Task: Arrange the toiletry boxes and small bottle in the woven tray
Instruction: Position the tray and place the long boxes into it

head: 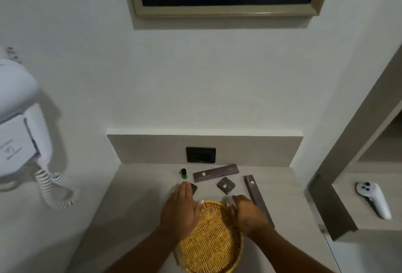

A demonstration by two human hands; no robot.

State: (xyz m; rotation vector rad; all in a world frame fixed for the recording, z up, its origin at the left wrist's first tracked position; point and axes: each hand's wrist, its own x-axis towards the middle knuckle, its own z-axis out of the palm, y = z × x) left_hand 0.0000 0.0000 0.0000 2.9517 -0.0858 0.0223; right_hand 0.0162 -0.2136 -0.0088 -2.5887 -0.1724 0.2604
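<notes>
Four dark toiletry boxes and one small green bottle are seen outside the woven tray; nothing is loaded yet.

Beyond the tray's far rim lie a long box, a small square box and, to its right, a second long box. The left hand is held open and flat, fingertips over a small box beyond the tray. The right hand is curled at the tray's right rim; its grip cannot be told. Risk judged: the upright bottle, just beyond the left fingertips, could be toppled by a careless reach.
</notes>
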